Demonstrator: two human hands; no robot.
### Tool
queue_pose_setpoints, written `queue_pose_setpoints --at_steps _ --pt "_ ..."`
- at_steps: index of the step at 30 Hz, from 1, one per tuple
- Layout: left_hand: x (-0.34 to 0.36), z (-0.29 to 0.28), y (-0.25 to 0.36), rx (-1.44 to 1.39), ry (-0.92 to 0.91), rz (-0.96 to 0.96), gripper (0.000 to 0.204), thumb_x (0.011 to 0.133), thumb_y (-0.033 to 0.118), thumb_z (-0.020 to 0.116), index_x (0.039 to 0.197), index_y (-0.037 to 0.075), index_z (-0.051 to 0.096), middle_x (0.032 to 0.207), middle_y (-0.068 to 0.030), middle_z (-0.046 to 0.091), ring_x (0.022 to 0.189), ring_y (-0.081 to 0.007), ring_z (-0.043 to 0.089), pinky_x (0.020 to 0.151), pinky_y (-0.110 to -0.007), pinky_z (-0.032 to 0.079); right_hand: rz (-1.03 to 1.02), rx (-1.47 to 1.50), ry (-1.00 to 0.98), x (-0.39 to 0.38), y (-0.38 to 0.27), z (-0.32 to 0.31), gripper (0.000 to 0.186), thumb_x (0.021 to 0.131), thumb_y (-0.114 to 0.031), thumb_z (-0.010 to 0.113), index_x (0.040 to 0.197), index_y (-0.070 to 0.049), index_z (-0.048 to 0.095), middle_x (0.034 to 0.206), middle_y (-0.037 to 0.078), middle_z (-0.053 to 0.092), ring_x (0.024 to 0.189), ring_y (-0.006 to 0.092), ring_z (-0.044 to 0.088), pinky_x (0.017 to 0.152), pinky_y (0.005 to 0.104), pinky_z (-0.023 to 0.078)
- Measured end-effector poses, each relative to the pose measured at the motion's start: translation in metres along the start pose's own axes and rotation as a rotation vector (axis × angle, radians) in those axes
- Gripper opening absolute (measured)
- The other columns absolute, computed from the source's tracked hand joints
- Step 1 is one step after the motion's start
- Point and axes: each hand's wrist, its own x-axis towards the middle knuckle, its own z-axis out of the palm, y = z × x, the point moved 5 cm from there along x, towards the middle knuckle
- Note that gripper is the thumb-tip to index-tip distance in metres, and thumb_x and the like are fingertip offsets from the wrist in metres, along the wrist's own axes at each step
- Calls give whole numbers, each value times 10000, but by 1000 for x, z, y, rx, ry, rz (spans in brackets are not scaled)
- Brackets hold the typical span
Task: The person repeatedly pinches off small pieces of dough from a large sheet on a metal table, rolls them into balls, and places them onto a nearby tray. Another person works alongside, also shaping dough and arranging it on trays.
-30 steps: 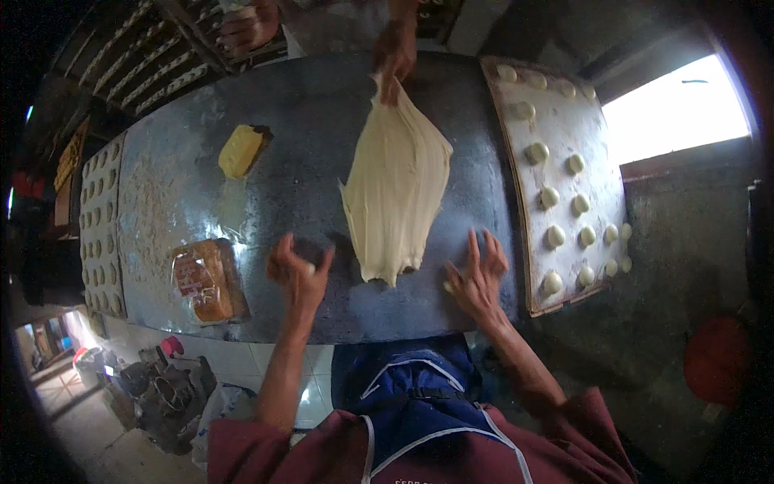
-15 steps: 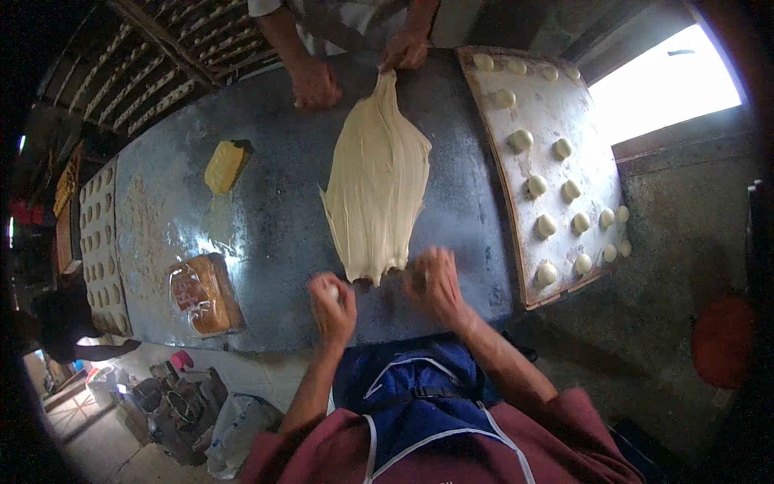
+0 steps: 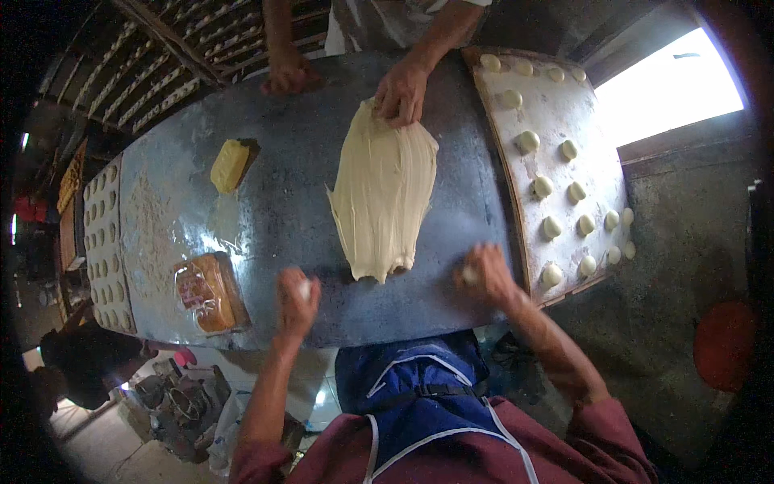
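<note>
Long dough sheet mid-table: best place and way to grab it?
Probably the ragged near edge of the dough sheet, from the near side of the table, with a wide hold spread across its width. That end is free, while a co-worker's hand is at the far end. It lies spread out and looks soft, so pinching one spot might tear it.

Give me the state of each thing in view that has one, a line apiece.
Left hand: curled around a small pale lump.
Right hand: curled, blurred, another pale lump at its fingers.
Dough sheet: spread lengthwise, near edge ragged.
Co-worker's hand: on the sheet's far end.
Yellow block: lying on the table.
Loaf: in clear wrapping.
Right-side dough balls: rounded, uncovered.
Left-side dough pieces: in rows.
</note>
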Motion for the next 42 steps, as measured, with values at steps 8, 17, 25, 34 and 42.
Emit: queue_pose_setpoints --at_steps 8,17,25,34,42 --pt "-45 9 16 -44 73 206 296 918 13 664 1114 19 443 987 -168 538 894 -351 553 821 -474 452 -20 211 79 -25 -36 18 327 799 -180 749 980 -12 535 916 166 534 919 359 520 792 486 426" --pt "-12 -21 45 225 -162 -22 188 829 15 669 995 19 582 1115 -167 546 1032 -364 562 928 -487 447 127 145 117 -40 -18 12 331 830 -231 741 1004 -18 559 1012 191 529 984 379 532 849 504 456" --pt "119 -5 180 153 -662 329 248 684 -33 734 910 53 682 1181 -149 569 1112 -363 569 913 -466 519 -48 71 112 -58 -16 -31 530 810 -203 738 1281 -14 585 1189 173 572 1132 331 569 920 412 508" --pt "340 302 465 -611 -284 717 766 770 -41 749 1455 79 428 1174 -178 636 1060 -388 617 923 -467 514 276 223 944 -73 119 -288 672 747 -142 913 1315 6 585 1067 137 692 781 228 674 766 353 593" --pt "311 374 491 80 -269 763 919 741 83 772 1534 90 305 1330 -201 546 1272 -363 519 1061 -516 418 660 -355 860 -91 251 -267 1252 589 -507 948 1531 23 317 1090 114 593 1010 271 533 931 449 395"
